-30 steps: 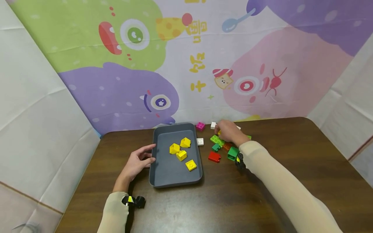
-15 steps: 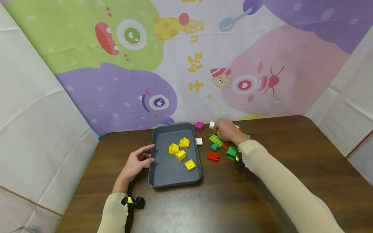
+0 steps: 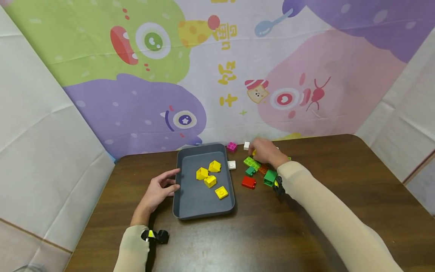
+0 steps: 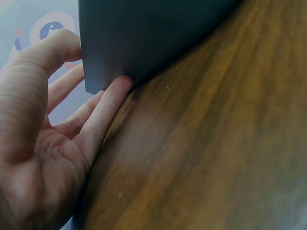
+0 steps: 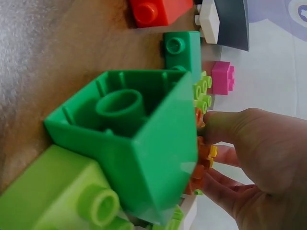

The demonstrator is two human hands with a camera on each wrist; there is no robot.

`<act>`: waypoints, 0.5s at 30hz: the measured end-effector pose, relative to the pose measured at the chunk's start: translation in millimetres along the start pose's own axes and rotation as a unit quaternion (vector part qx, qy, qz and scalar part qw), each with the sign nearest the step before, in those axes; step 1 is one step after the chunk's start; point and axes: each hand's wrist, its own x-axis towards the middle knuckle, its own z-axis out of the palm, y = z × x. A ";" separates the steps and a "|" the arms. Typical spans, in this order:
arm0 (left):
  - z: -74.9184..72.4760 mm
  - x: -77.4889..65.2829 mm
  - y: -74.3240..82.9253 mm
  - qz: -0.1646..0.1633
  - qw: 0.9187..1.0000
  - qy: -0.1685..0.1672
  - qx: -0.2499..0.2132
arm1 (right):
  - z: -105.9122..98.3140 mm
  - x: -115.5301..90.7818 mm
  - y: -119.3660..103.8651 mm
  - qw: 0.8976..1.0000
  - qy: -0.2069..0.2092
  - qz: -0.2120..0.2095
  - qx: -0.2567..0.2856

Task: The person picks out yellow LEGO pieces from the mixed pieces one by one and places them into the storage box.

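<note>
At the left side of the dark grey tray [image 3: 190, 209], my left hand [image 3: 159, 189] touches the outer wall with its fingertips. The left wrist view shows the thumb up at the rim and the fingers fairly straight. My right hand [image 3: 266, 152] reaches into the pile of toy bricks and pinches a yellow brick [image 3: 253, 152], mostly covered by the fingers. Around it lie a lime green brick [image 3: 252, 163], an orange-brown brick [image 3: 263, 169], a small green brick [image 3: 250, 171] and a larger green sloped brick [image 5: 129, 134]. Several yellow bricks [image 3: 210, 181] lie inside the tray.
A white brick [image 3: 232, 165] sits against the tray's right wall. Behind the pile are a magenta brick [image 3: 232, 147] and another white brick [image 3: 246, 145]. A red brick [image 3: 249, 182] lies nearer the front. A printed cloth [image 3: 231, 124] hangs at the table's back edge.
The head view has shifted slightly. Both hands keep nearly the same places, the left at the tray and the right at the yellow brick.
</note>
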 end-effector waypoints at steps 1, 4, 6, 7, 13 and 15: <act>0.1 0.0 -0.1 0.000 1.000 0.000 0.000 | 1.5 1.8 3.3 1.000 -0.002 -0.002 -0.001; 0.3 -0.1 -0.1 0.001 1.000 -0.001 0.001 | 14.4 17.4 22.7 1.000 0.007 -0.002 0.000; 0.3 -0.1 -0.2 0.001 1.000 -0.002 0.002 | 0.4 6.7 5.8 1.000 0.003 0.006 -0.012; 0.3 -0.1 -0.2 0.001 1.000 -0.001 0.002 | -7.6 -0.3 -4.1 1.000 0.003 0.006 -0.016; 0.0 -0.3 0.9 0.000 1.000 0.000 0.003 | -32.6 -20.8 -36.0 1.000 0.008 0.010 -0.027; -0.2 -0.5 1.3 0.000 1.000 -0.001 0.003 | -34.6 -22.2 -38.3 0.999 0.012 0.006 -0.035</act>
